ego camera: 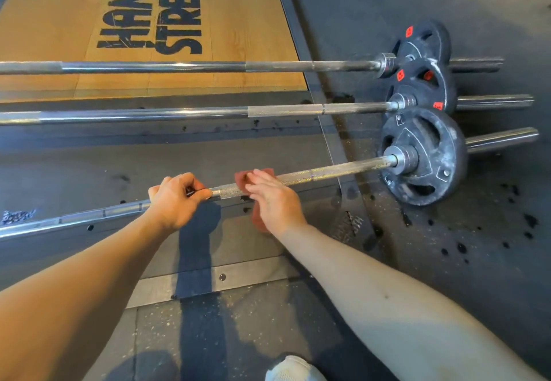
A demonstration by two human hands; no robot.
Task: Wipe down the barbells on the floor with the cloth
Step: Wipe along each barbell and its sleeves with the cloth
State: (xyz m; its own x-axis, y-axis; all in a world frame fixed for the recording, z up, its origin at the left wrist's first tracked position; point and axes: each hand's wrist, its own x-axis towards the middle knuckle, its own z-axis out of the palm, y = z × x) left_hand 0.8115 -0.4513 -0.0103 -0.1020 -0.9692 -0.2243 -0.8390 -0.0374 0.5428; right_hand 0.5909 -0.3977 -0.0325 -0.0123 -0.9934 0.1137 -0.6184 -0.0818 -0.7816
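Head view, looking down: the left hand's fingers (193, 185) curl over the top of the nearest barbell (337, 170), the thumb tucked beneath, so the left hand (174, 201) grips the shaft where smooth steel meets knurling. Its forearm runs back toward the lower left. The right hand (274, 198) lies just beside it, fingers straight and held together, pressing the red cloth (242, 178) onto the bar; cloth shows past the fingertips and hangs below the palm. That forearm reaches back to the lower right. This bar lies on the dark rubber floor (447, 261), carrying a black plate (432, 157) at its right end. Beyond it lie the middle barbell (179, 111) and the far barbell (179, 67), the latter crossing a wooden platform (59, 23).
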